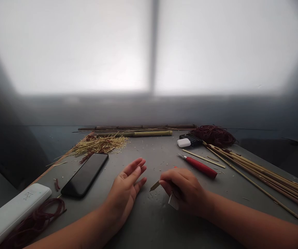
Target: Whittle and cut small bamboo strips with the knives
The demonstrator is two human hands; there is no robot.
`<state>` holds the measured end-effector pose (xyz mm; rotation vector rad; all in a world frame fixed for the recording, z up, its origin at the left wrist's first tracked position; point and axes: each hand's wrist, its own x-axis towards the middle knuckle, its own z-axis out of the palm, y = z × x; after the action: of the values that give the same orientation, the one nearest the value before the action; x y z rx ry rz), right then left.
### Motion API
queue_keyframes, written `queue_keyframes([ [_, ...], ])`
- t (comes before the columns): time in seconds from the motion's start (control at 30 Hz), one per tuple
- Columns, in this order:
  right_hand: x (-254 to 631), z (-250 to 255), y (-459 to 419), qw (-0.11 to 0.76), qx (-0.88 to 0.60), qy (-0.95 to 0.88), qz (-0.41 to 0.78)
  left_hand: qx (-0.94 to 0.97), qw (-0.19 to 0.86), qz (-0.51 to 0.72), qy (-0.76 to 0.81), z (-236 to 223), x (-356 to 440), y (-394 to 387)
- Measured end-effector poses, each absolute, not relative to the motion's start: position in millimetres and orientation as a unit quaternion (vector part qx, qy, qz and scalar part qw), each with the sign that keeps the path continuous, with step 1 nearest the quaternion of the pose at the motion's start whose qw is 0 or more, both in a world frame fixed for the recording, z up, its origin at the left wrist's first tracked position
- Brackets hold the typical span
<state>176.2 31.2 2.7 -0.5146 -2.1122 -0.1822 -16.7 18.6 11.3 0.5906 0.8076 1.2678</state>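
- Two bare hands over a grey counter [145,150]; dial centred between them, twelve at the far edge.
- One flat piece [154,186], small, brownish, angled at its end: at the centre, jutting towards nine o'clock from the right fingers.
- One right hand [183,190], three o'clock: thumb and forefinger pinching the flat piece, other fingers curled.
- One white scrap [173,201], below the right fingers; whether gripped too, cannot tell.
- One left hand [124,193], nine o'clock: fingers loosely extended, grasping nothing visible, apart from the piece.
- Handling note: a firm, light pinch should suit so thin a piece; a steady right wrist would likely help, the left fingers best kept clear of the angled end, which may be sharp.
- One red-handled tool [200,167], two o'clock, metal tip towards ten; within easy reach, by judgement.
- One bundle of sticks [262,173], three o'clock.
- One dark tangle of cord [213,135], one o'clock.
- Several bamboo lengths [152,133], twelve o'clock.
- One heap of shavings [107,144], eleven o'clock; stray chips best kept from underhand.
- One black phone [85,176], ten o'clock.
- One white power bank [16,218], eight o'clock, reddish cord [42,214] beside it.
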Motion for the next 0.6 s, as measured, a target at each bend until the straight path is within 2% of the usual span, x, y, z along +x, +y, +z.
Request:
queue_keyframes([
  [0.17,177,2,32,0.457,-0.212,-0.861,-0.072,0.225,0.709,0.553,0.376,17,-15,20],
  [0.6,177,2,32,0.456,-0.21,-0.861,-0.08,0.338,0.69,0.534,0.353,3,-19,23],
])
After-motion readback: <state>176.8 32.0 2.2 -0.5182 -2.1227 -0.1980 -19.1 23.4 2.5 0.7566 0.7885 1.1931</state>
